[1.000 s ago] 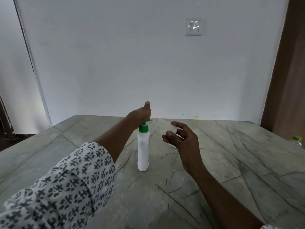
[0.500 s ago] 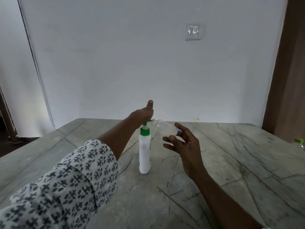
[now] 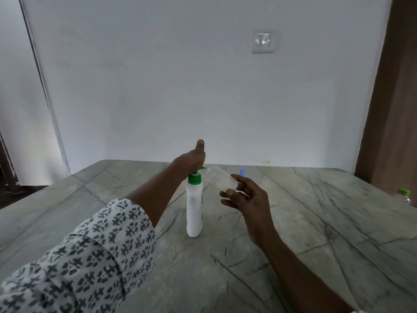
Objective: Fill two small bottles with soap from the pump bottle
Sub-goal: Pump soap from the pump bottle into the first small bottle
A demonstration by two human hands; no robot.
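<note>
Since earlier: soap pooled in small bottle (image 3: 222, 180) | tilted, mouth at spout | right hand (image 3: 247, 199) grips | left hand (image 3: 190, 158) presses pump bottle (image 3: 194, 206)

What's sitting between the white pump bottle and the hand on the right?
In the head view, a small clear bottle, tilted with its mouth at the pump bottle's green spout, held by the right hand.

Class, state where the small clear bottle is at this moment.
In the head view, the small clear bottle sits centre frame, tilted in the right hand, its mouth at the nozzle of the pump bottle.
</note>
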